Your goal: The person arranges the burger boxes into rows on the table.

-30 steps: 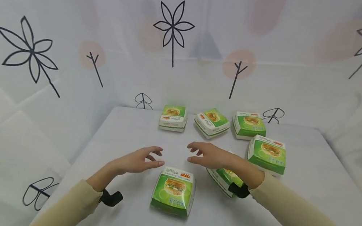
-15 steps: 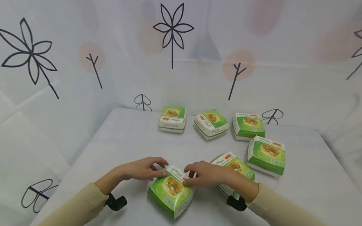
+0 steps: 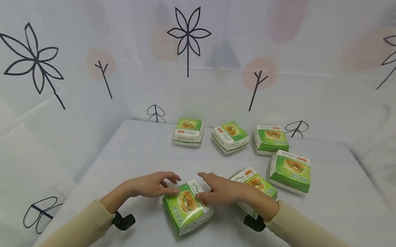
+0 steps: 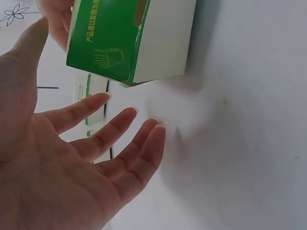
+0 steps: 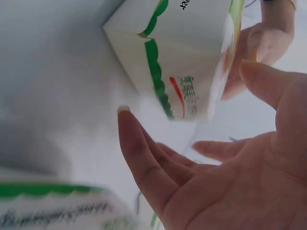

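Observation:
A green and white cardboard burger box (image 3: 187, 208) sits turned at an angle on the white table, near the front middle. My left hand (image 3: 151, 183) is at its left side, thumb by the lid's edge. In the left wrist view its fingers (image 4: 132, 165) are spread, apart from the box. My right hand (image 3: 225, 189) is at the box's right side with fingers loosely extended. The right wrist view shows its fingers (image 5: 144, 160) below the printed side wall, with a gap to it. A second burger box (image 3: 254, 182) lies partly hidden behind my right hand and forearm.
Along the back edge stand three more burger boxes: left (image 3: 188, 132), middle (image 3: 231, 137) and right (image 3: 270, 140). Another burger box (image 3: 291, 171) lies in front of the right one. A patterned white curtain (image 3: 219, 86) rises behind the table (image 3: 138, 145).
Both hands came down to the front box, which has turned clockwise in the head view. Since half a second ago it has turned further, and the right hand's fingers have straightened off it.

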The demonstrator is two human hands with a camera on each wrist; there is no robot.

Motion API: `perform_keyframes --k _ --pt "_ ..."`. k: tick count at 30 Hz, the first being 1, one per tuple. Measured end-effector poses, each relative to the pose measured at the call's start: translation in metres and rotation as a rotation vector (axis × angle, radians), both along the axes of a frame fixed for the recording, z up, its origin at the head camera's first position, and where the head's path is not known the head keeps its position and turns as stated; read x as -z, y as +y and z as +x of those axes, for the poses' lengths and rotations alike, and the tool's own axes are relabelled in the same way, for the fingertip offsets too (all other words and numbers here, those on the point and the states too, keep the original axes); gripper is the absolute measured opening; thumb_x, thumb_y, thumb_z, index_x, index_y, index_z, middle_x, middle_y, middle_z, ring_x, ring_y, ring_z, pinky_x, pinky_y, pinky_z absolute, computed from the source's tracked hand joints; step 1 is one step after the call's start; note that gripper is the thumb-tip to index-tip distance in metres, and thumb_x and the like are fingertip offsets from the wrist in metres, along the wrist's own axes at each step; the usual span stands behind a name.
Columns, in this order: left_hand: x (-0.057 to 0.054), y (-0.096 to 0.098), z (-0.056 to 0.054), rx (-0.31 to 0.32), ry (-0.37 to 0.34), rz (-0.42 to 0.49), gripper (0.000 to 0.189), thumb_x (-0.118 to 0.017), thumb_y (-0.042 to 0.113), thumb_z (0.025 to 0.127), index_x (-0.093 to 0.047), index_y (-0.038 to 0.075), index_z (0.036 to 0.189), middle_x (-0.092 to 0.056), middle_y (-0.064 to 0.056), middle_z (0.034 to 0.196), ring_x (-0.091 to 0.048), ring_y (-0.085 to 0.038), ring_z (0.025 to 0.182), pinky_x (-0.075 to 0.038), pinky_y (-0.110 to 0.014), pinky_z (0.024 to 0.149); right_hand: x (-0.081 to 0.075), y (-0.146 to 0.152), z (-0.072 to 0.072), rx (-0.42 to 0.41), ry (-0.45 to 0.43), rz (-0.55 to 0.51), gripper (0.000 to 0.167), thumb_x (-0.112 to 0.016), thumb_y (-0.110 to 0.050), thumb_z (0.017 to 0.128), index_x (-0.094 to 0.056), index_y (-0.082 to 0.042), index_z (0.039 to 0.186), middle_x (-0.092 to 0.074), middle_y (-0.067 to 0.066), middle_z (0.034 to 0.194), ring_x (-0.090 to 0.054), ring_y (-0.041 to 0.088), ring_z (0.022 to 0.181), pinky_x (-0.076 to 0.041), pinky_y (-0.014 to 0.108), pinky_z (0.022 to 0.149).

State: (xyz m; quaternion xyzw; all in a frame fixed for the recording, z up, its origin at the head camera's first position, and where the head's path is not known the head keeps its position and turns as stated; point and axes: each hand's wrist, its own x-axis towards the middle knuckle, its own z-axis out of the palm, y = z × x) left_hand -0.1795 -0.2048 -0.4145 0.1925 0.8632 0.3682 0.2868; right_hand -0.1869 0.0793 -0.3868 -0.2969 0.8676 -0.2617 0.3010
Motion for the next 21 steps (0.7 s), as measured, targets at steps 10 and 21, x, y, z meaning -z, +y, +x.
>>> perform_keyframes --k 10,21 --pt "0.005 -0.004 0.001 -0.012 -0.028 0.032 0.044 -0.066 0.041 0.100 -0.062 0.018 0.137 -0.061 -0.002 0.135 -0.060 -0.025 0.117 -0.056 -0.042 0.086 0.012 -0.006 -0.009 -0.035 0.025 -0.040 0.052 -0.061 -0.041 0.102 -0.053 -0.006 0.140 -0.051 0.011 0.135 -0.056 0.019 0.110 -0.050 0.043 0.100" --pt "0.009 -0.002 -0.004 -0.066 -0.054 0.040 0.052 -0.061 0.045 0.103 -0.053 0.017 0.146 -0.056 -0.009 0.139 -0.062 -0.022 0.109 -0.058 -0.040 0.085 0.005 -0.001 -0.001 0.004 0.051 0.025 0.066 -0.059 -0.049 0.101 -0.046 -0.001 0.146 -0.050 0.015 0.140 -0.053 0.025 0.127 -0.045 0.046 0.110"
